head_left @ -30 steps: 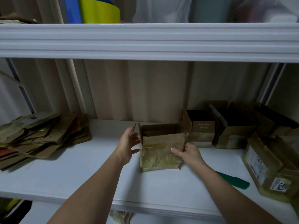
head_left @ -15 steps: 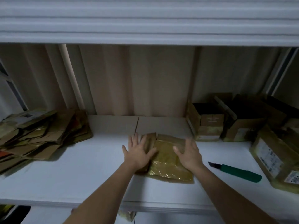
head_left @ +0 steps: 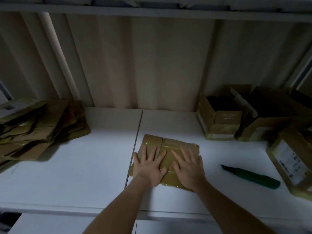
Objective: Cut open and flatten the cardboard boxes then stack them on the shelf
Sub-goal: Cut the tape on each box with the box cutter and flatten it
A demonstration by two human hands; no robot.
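A flattened cardboard box, brown and covered in shiny tape, lies on the white shelf near its middle. My left hand presses flat on the box's left half with fingers spread. My right hand presses flat on its right half, fingers straight. A green-handled utility knife lies on the shelf to the right of the box, blade pointing left. At the left end sits a stack of flattened cardboard.
Several unflattened open boxes stand at the back right, and a labelled box sits at the right edge. A seam runs front to back across the shelf just left of the flat box. Another shelf board overhangs above.
The box stood upright between my hands a second ago; now it is pushed down flat under both palms. The view has tilted downward and closer.
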